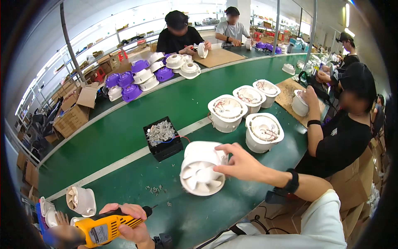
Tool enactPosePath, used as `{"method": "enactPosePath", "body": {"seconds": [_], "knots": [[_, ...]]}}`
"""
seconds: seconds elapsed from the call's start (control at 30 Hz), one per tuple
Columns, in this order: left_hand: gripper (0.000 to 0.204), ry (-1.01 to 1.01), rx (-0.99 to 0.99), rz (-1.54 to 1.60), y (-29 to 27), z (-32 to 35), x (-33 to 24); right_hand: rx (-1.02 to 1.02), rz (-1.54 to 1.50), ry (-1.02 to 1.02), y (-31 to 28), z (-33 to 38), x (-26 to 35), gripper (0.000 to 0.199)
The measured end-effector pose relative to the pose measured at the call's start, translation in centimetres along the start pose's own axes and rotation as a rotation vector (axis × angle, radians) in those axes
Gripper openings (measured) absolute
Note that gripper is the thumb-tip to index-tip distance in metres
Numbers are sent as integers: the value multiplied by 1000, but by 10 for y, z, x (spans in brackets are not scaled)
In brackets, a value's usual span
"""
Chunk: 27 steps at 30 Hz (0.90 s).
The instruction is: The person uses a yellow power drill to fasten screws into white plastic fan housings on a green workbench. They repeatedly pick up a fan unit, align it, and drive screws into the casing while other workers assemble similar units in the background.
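My left hand (134,224) is wrapped round a yellow and black power screwdriver (101,229), its bit pointing up and to the right over the green table. With thumb and fingers, my right hand (240,164) grips the side of a white fan housing (207,150). The housing lies tilted on the table, its white fan blades facing me. Close to its left stands a black box (166,150) full of small screws (161,133); a red and a blue wire show by it. Several loose screws (155,189) lie between the box and the screwdriver.
Several white housings with red wires (264,130) stand beyond my right hand. Another fan housing (81,201) is at left, near a co-worker's hand (62,218). White and purple housings (143,76) are piled across the green table (103,133). Co-workers sit opposite and at right.
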<state>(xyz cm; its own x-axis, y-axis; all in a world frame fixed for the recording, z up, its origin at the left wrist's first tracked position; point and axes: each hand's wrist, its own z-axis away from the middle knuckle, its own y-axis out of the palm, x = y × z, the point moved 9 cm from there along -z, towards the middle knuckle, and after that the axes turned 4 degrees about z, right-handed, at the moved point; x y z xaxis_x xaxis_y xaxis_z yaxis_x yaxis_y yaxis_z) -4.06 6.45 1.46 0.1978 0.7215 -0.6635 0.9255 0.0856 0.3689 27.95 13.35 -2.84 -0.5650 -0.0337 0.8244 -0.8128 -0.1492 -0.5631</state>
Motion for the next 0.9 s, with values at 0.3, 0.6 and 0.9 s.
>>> {"method": "enactPosePath", "body": {"seconds": [0.3,0.6,0.9], "knots": [[56,89,-73,41,4,2,-14,-291,1161,-675,1,82,-4,58],[57,78,-76,73,4,3,-13,-370,929,-743,1,134,-9,45],[65,13,16,35,21,-2,-17,-348,1011,-607,1,67,-7,54]]}}
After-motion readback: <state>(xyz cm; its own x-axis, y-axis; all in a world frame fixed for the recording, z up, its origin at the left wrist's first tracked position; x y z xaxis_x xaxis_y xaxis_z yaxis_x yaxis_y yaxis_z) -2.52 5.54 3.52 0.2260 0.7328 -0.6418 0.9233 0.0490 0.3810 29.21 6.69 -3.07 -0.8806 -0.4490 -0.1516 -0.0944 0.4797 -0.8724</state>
